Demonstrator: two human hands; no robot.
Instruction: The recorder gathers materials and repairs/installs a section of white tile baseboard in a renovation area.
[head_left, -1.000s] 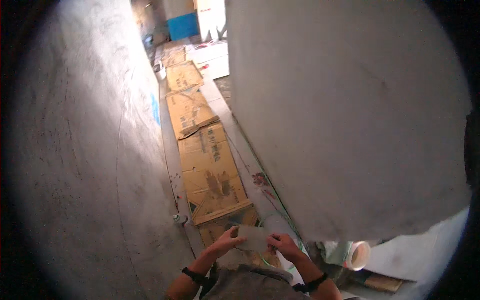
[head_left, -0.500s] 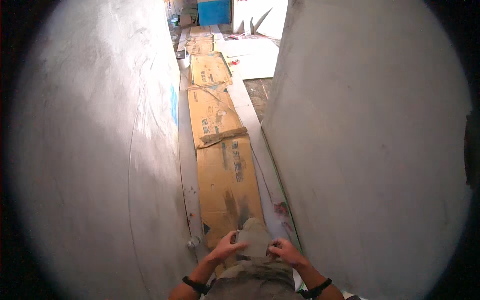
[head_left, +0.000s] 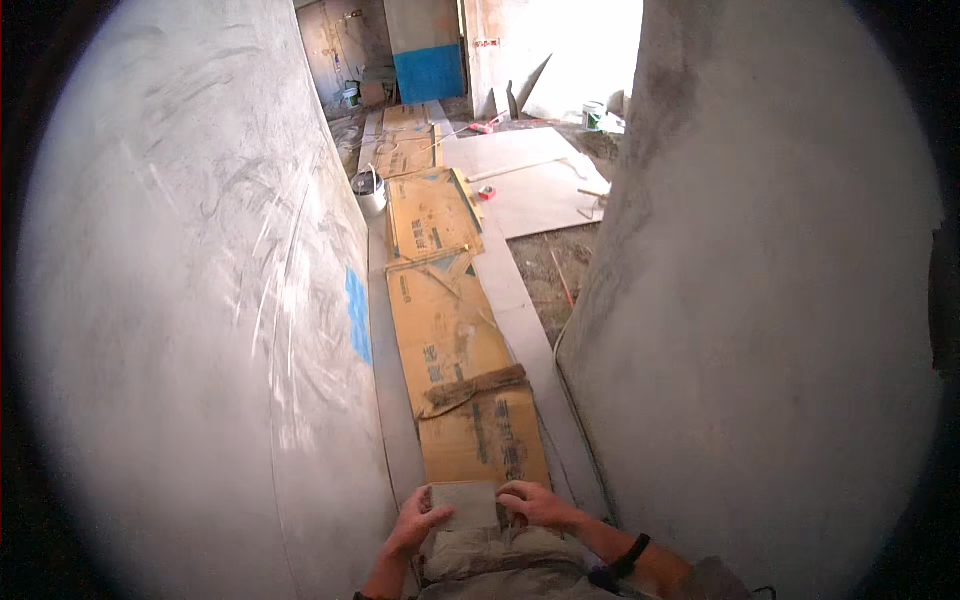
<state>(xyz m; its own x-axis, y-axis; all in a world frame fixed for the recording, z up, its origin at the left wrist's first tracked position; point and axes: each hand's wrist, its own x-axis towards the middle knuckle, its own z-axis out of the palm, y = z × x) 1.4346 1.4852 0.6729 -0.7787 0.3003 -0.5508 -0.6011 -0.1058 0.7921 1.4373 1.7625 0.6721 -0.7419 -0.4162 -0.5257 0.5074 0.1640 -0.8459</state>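
A flat, pale grey rectangular piece (head_left: 464, 503) is held in front of my body, low in the view; its exact kind I cannot make out. My left hand (head_left: 418, 518) grips its left edge, the thumb lying across the front. At the right edge, my right hand (head_left: 532, 503) has its fingers curled against the piece. Something dark shows under those fingers, too small to name. Dark bands circle both wrists, the left one mostly cut off by the lower edge.
Bare grey plaster walls (head_left: 200, 330) close in on both sides. Flattened cardboard (head_left: 455, 330) runs along the floor over pale boards. A bucket (head_left: 370, 195) stands by the left wall, and a red tape roll (head_left: 487, 193) lies near a large white board (head_left: 545, 205). Farther back is a blue-painted wall section (head_left: 430, 75).
The view has tilted up, showing more of the far room. My hands have come closer together, with the grey rectangular piece now plainly seen between them.
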